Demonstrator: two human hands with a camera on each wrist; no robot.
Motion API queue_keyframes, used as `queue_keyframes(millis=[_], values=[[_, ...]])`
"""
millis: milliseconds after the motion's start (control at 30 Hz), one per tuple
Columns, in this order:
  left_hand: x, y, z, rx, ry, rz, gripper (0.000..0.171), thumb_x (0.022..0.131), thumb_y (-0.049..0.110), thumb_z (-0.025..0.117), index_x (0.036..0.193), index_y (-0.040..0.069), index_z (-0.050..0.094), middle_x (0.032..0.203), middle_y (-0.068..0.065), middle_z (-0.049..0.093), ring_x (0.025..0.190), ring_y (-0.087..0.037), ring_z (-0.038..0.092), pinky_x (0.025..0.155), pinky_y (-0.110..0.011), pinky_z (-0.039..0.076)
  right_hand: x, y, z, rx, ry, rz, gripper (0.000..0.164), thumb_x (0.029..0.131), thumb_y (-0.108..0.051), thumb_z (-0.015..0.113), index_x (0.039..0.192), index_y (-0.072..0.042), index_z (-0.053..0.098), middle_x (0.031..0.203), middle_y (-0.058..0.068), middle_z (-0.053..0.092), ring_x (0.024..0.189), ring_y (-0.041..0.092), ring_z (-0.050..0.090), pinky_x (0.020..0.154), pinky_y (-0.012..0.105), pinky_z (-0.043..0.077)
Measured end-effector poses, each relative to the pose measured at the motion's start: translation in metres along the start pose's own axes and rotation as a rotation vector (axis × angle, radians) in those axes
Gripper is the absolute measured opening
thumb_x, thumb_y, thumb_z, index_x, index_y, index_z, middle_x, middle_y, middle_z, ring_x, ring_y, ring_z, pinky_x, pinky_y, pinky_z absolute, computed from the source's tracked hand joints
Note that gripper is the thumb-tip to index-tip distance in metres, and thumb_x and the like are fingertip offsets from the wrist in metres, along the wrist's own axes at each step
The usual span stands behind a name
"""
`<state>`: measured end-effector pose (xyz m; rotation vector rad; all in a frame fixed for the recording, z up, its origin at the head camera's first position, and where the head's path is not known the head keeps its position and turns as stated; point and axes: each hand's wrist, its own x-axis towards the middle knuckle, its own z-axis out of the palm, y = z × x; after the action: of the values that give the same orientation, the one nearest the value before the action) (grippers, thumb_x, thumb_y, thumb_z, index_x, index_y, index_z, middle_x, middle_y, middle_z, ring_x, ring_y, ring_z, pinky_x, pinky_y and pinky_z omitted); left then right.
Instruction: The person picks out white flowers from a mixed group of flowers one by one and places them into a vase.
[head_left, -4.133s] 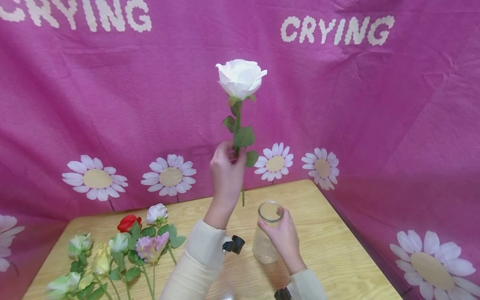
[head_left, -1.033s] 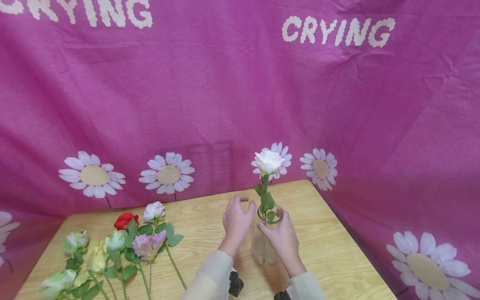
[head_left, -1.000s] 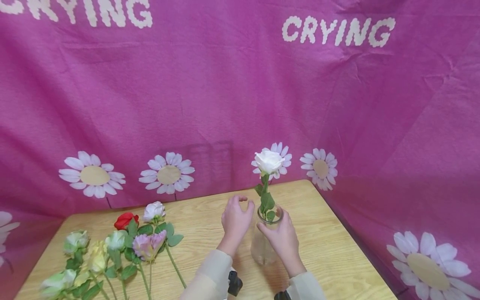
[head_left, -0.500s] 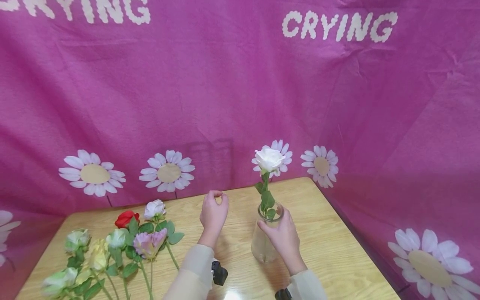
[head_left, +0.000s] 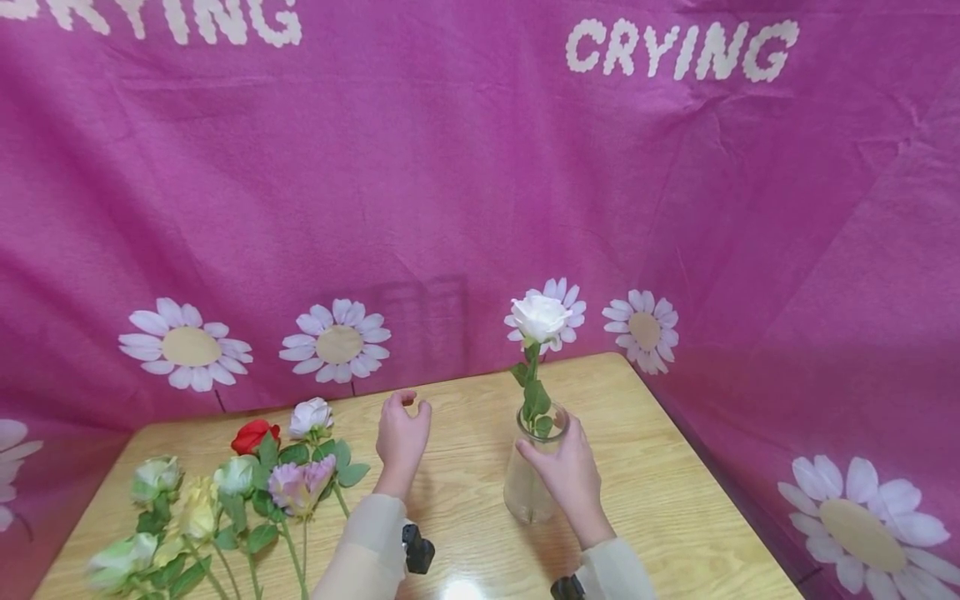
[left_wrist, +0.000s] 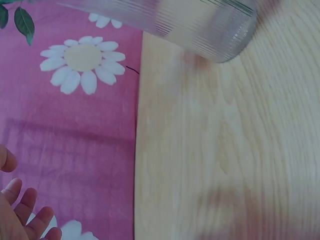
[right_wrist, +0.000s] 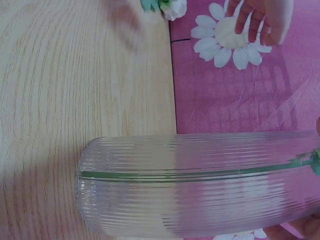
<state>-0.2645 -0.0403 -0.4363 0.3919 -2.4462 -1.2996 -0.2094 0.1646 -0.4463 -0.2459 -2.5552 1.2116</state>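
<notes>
A white rose (head_left: 540, 317) stands in a clear ribbed glass vase (head_left: 525, 487), its green stem (right_wrist: 200, 175) showing through the glass down to the base. My right hand (head_left: 568, 471) grips the vase near its rim, thumb on the near left side and fingers round the right. Left of the vase, my left hand (head_left: 402, 433) is raised over the table with nothing in it, fingers loosely bent and thumb apart. Nearest to it on the left lie a pale white-lilac rose (head_left: 311, 417) and a pink-lilac flower (head_left: 302, 485).
More artificial flowers lie at the table's left: a red rose (head_left: 255, 436), a yellow one (head_left: 198, 508) and several pale green ones, such as a green-white rose (head_left: 156, 479). Behind the wooden table (head_left: 637, 517) hangs a magenta cloth (head_left: 420, 167) printed with daisies.
The white rose, earlier held up by my left hand, has gone down into the vase. My left hand let go and moved left towards the lying flowers. The right hand stays on the vase.
</notes>
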Motion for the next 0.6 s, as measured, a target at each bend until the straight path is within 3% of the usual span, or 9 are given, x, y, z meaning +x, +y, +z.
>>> queue_keyframes(millis=[333,600], values=[[0.002,-0.019,-0.013,0.055,-0.043,-0.054,0.034,0.082,0.024,0.053,0.109,0.006,0.058,0.106,-0.011,0.057,0.093,-0.031,0.055,0.068,-0.047,0.042,-0.001,0.000,-0.001,-0.007,-0.003,0.002,0.079,0.071,-0.039,0.071,0.130,-0.001,0.036,0.122,0.020,0.049,0.108,0.037,0.048,0.084,0.051,0.040],[0.005,-0.036,-0.017,0.018,-0.050,-0.094,0.035,0.081,0.023,0.053,0.108,0.002,0.058,0.104,-0.013,0.058,0.093,-0.031,0.055,0.070,-0.047,0.041,-0.001,-0.001,-0.003,-0.004,-0.004,0.004,0.079,0.071,-0.039,0.072,0.130,-0.001,0.036,0.122,0.020,0.049,0.109,0.037,0.048,0.084,0.051,0.040]])
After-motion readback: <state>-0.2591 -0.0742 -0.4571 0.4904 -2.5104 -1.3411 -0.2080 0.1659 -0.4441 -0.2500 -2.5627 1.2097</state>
